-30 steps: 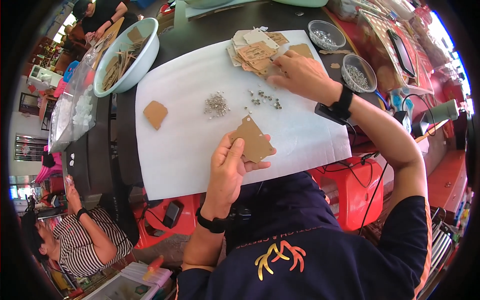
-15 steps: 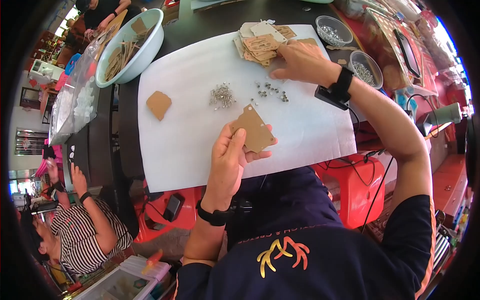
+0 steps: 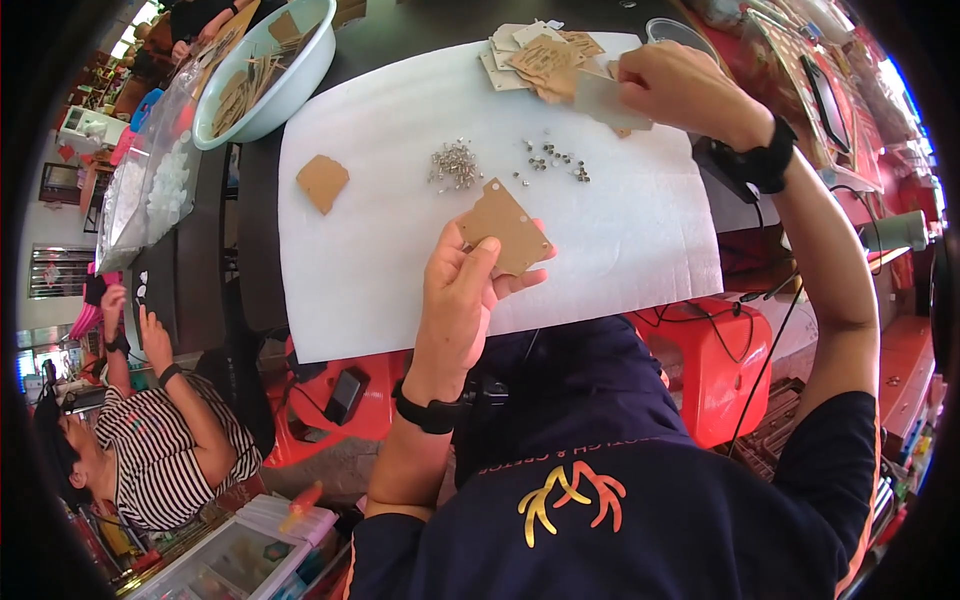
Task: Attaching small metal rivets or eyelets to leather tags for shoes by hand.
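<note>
My left hand (image 3: 462, 290) holds a flat brown cardboard piece (image 3: 508, 232) with small holes near its edges, the thumb on top. At the far right, my right hand (image 3: 685, 92) pinches a greyish cardboard piece (image 3: 603, 97) by its right end, just beside the pile of cut cardboard pieces (image 3: 545, 62). Several pieces in that pile carry dark printing. Between the hands and the pile lie a heap of small shiny metal fasteners (image 3: 456, 165) and a looser scatter of small metal caps (image 3: 557, 160). A single brown cardboard piece (image 3: 322, 184) lies to the left.
A white foam sheet (image 3: 375, 270) covers the dark table. A pale blue basin (image 3: 318, 65) with cardboard scraps stands at the far left, a clear tub (image 3: 682, 37) behind my right hand. A person in a striped shirt (image 3: 170, 440) sits at the left. Red stools (image 3: 722, 370) stand below the table edge.
My right hand has lifted a greyish cardboard piece from the pile and moved to the right with it. My left hand still holds its piece; the view has shifted slightly.
</note>
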Demonstrator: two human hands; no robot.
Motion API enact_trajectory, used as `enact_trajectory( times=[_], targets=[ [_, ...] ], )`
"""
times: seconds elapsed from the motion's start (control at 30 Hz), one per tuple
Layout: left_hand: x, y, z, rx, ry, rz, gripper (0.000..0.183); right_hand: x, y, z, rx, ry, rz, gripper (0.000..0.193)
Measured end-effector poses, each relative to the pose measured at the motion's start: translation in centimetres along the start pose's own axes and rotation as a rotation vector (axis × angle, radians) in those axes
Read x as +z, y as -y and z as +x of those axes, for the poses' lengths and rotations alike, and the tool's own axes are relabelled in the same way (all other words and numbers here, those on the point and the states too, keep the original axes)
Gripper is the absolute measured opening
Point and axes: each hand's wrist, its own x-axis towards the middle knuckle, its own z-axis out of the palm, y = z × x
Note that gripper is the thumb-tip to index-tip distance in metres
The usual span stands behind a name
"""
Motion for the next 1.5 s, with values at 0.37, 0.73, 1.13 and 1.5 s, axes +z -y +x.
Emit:
enact_trajectory(
  times=[0.37,0.73,1.13,1.5],
  targets=[
    [1.6,-0.3,-0.1,-0.012,0.02,-0.017,0.036,0.0,1.8,-7.0,0.289,0.388,1.257,0.028],
    [2.6,-0.2,-0.3,0.017,0.001,-0.012,0.038,2.3,5.7,-8.6,0.255,0.346,1.282,0.027],
    [2.5,0.2,-0.1,0.008,0.014,-0.054,0.037,3.2,6.3,-9.0,0.252,0.204,1.354,0.03],
    [3.3,0.7,-0.3,0.06,0.03,0.06,0.032,3.8,8.6,-9.0,0.194,0.168,1.173,0.029]
  ],
)
